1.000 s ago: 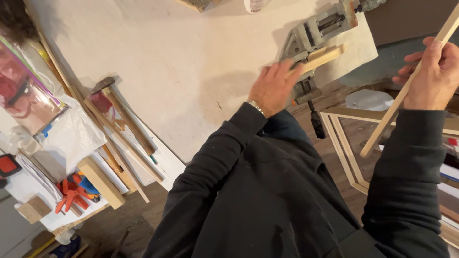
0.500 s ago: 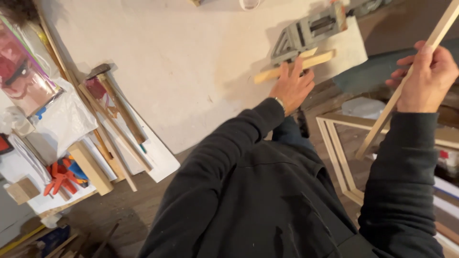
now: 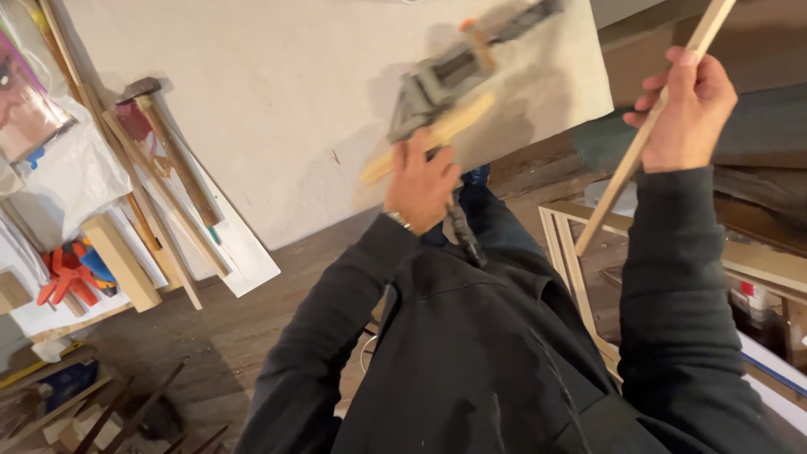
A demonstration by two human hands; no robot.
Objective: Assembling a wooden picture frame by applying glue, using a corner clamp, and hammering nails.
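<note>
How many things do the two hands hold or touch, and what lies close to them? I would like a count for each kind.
Long wooden strip, held in the right hand: 1
Short wooden piece, under the left hand: 1
Grey metal corner clamp, on the white sheet: 1
Open wooden frame, below the right hand: 1
Total: 4

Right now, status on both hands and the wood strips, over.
Left hand gripping short wood strip at the grey corner clamp on the white board. Right hand holding long thin wood strip upright, clear of the board. Nothing between them.
</note>
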